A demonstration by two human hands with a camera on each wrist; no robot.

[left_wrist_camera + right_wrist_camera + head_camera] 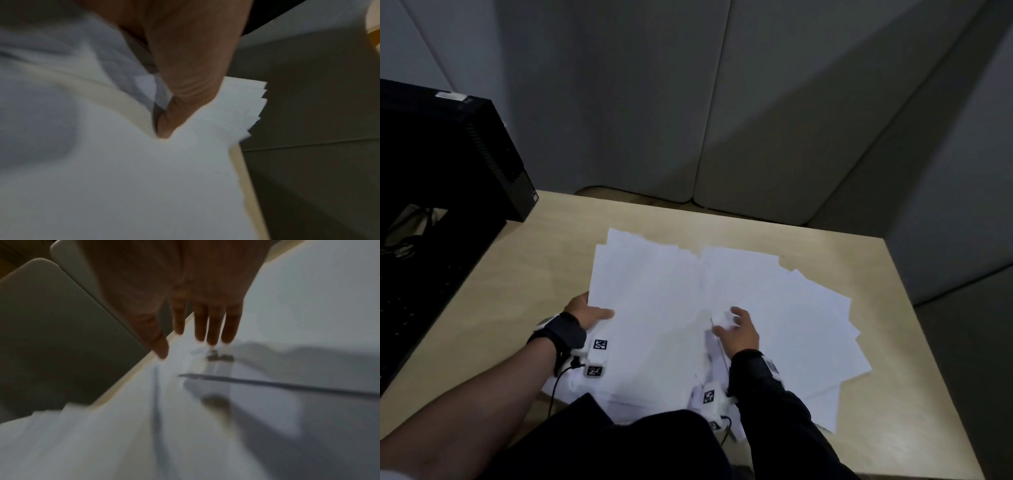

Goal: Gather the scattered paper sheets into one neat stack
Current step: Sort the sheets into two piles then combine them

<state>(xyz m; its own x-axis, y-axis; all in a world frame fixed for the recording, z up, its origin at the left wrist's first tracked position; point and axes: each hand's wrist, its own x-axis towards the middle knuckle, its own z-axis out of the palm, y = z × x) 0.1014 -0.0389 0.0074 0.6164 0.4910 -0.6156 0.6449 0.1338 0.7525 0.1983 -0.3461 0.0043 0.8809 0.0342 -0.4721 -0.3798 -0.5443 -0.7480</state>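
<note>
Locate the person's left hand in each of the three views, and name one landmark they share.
Head: left hand lower left of centre, gripping the left edge of the paper sheets, thumb on top.
Left wrist: top centre, thumb pressing down on the fanned sheets.
Right wrist: not in it.
Shared landmark: the tan table, its edge showing beside the sheets in every view.

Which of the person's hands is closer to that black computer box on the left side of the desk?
Left. The left hand grips the left edge of the paper sheets, on the side towards the computer box. The right hand is over the middle of the sheets, farther away.
</note>
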